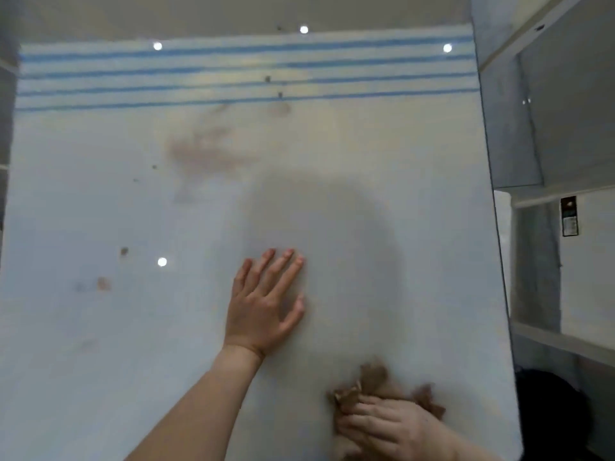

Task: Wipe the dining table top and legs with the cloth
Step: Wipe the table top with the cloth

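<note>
The glossy white dining table top (pixel 133 211) fills most of the view, with brownish smears and small dark specks toward the far middle and left. My left hand (pixel 266 301) lies flat on the top near the middle, fingers spread, holding nothing. Near the front right edge, my right hand (pixel 389 427) presses down on a crumpled brown cloth (pixel 372 380), which bunches out beyond the fingers. The table legs are hidden below the top.
Blue stripes and ceiling-light reflections show at the far end of the table. A white shelving unit (pixel 565 341) stands close along the right edge, with a small dark label on it. A dark object (pixel 552 414) sits low at the right.
</note>
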Available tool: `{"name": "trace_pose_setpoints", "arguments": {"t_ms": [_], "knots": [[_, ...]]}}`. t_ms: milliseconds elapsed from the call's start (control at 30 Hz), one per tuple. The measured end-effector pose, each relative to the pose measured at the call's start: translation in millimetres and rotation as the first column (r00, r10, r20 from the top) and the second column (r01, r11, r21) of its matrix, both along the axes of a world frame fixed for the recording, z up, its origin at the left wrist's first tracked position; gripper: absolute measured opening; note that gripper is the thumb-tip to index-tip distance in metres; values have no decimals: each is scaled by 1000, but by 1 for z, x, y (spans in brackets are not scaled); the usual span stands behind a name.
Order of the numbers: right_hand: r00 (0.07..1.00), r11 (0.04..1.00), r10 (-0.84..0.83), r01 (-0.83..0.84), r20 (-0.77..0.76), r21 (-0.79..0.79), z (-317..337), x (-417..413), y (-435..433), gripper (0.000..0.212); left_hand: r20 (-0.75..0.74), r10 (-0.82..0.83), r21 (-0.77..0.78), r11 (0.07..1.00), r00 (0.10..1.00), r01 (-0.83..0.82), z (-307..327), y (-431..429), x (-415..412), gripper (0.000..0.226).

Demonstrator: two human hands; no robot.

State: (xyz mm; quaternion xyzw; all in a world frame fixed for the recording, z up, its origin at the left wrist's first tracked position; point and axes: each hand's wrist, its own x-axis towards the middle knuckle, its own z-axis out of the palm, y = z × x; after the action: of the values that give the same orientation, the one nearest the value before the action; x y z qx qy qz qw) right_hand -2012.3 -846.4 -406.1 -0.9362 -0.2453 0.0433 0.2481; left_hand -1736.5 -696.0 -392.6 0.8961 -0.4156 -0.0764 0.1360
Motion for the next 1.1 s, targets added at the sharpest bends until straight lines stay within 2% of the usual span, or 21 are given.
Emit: {"name": "trace_pose_setpoints", "arguments": {"t_ms": [33, 133, 200, 300, 400, 467, 533, 600, 733, 800, 867, 967, 1033, 1100], "knots": [[998, 1000, -13, 15, 69, -26, 6, 15, -11, 41, 1, 0, -1, 1000, 1000, 0, 1, 0, 0, 60], [950, 945, -301, 286, 82, 161, 18, 82, -57, 28, -3, -6, 2, 1000, 1000, 6, 1, -1, 1, 61], [864, 866, -485, 453, 136, 210, 15, 138, -98, 25, -11, -7, -6, 1000, 1000, 7, 1, 0, 1, 61], [717, 739, -674, 647, 178, 190, 14, 232, -157, 27, -6, -4, -30, 1000, 1000, 4, 0, -1, 2, 59], [532, 548, -836, 820, 131, 168, 14, 343, -192, 31, 7, -8, -24, 1000, 1000, 8, -2, 0, 1, 59], [449, 458, -889, 872, 88, 172, 18, 407, -193, 34, -5, -13, -24, 1000, 1000, 12, -1, 1, 0, 59], [456, 466, -884, 876, 102, 121, 18, 452, -178, 35, -15, -15, -23, 1000, 1000, 14, -1, 1, 1, 59], [532, 546, -837, 828, 126, 126, 15, 471, -157, 35, -14, -12, -23, 1000, 1000, 11, -3, 2, 2, 59], [757, 762, -643, 615, 117, 203, 10, 432, -109, 34, -39, -5, -31, 1000, 999, 4, -3, 2, 1, 60], [807, 809, -576, 538, 134, 237, 6, 385, -95, 27, -37, 6, -35, 999, 999, -7, -2, 2, 2, 59], [802, 798, -581, 530, 136, 286, 7, 331, -97, 25, -30, 6, -27, 1000, 1000, -7, -1, 1, 2, 59], [712, 723, -688, 654, 142, 225, 13, 256, -138, 26, -16, 9, -14, 1000, 1000, -9, 0, 0, 2, 60], [545, 552, -833, 812, 93, 188, 16, 211, -167, 29, -9, 17, -31, 999, 1000, -17, -1, -1, 2, 60], [385, 391, -920, 903, 72, 177, 19, 175, -167, 32, -9, 11, -34, 999, 1000, -12, -2, 0, 1, 59]]}}
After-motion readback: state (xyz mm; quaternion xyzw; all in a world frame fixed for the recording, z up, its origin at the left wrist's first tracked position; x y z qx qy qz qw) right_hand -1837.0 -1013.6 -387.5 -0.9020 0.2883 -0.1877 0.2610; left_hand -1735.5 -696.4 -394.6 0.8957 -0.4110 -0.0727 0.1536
